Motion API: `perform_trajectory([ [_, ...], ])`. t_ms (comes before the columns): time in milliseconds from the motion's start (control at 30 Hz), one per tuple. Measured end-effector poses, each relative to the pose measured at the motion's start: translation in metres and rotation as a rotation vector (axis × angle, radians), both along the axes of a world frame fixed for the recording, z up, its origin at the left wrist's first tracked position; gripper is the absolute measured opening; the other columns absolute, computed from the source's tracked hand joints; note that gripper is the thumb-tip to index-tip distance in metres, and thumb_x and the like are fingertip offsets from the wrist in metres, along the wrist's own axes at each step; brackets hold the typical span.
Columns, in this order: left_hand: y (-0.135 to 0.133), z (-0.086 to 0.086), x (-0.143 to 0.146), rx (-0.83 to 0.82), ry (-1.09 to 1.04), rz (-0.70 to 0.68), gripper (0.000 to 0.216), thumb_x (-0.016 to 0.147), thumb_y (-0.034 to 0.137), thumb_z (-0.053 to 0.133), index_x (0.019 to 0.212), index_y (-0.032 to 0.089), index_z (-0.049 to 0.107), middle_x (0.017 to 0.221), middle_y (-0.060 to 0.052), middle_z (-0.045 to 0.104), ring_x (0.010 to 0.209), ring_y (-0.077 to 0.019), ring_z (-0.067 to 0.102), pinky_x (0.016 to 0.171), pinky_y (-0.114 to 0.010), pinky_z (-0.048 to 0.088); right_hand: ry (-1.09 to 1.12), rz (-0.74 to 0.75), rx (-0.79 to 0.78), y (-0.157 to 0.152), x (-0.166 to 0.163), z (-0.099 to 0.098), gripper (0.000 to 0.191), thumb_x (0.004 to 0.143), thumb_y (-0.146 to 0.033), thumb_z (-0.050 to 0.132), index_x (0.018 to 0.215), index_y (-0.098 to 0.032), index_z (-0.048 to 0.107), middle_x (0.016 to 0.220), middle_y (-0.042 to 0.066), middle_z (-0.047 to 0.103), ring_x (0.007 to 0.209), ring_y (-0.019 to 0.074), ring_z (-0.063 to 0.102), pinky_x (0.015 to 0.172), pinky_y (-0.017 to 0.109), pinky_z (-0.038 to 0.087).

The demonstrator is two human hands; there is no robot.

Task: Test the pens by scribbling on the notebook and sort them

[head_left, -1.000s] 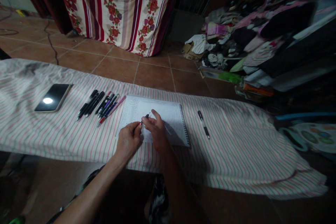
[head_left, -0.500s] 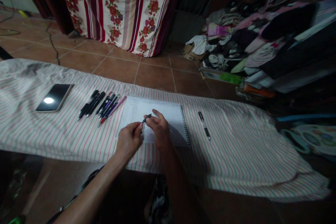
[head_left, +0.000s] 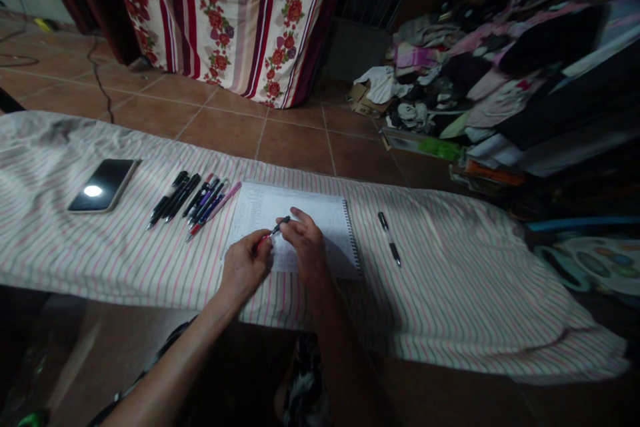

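Over a spiral notebook (head_left: 330,220) with writing on its page, my two hands meet at a pen (head_left: 277,227) with a dark grip and a red part. My left hand (head_left: 247,260) is closed around the red end. The dark end is pinched between the thumb and fingers of my right hand (head_left: 306,240), whose index finger is raised. To the left of the notebook lies a bunch of several pens (head_left: 193,203), black, purple, blue, red and pink. A single clear pen with black ends (head_left: 389,239) rests on the cloth to the right.
A striped cloth (head_left: 450,267) covers the low surface. A phone (head_left: 103,185) with a light reflected on its screen lies at the left. Beyond are a tiled floor (head_left: 295,137), a floral curtain (head_left: 240,20) and a heap of clothes (head_left: 480,67).
My right hand has shifted very slightly to the right with the dark end of the pen, and a little more of the pen's middle shows between the hands. The other things have stayed put.
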State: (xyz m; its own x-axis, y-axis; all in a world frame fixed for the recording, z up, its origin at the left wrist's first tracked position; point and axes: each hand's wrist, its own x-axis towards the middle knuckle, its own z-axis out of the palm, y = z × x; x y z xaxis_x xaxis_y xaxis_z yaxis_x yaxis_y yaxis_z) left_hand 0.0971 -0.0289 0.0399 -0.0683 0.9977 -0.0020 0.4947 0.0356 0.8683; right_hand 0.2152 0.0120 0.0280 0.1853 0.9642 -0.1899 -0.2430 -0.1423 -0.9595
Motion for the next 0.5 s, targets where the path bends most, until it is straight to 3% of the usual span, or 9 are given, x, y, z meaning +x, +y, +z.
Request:
perform_trajectory([
  [500, 0.0010, 0.0034, -0.0016, -0.012, 0.148, 0.032, 0.025, 0.080, 0.034, 0.048, 0.087, 0.020, 0.067, 0.083, -0.004, 0.069, 0.072, -0.0151, 0.060, 0.067, -0.025, 0.043, 0.004, 0.017, 0.006, 0.0003, -0.0012, 0.0006, 0.052, 0.053, -0.029, 0.070, 0.100, -0.016, 0.055, 0.076, 0.006, 0.071, 0.070, 0.0182, 0.063, 0.071, 0.033, 0.047],
])
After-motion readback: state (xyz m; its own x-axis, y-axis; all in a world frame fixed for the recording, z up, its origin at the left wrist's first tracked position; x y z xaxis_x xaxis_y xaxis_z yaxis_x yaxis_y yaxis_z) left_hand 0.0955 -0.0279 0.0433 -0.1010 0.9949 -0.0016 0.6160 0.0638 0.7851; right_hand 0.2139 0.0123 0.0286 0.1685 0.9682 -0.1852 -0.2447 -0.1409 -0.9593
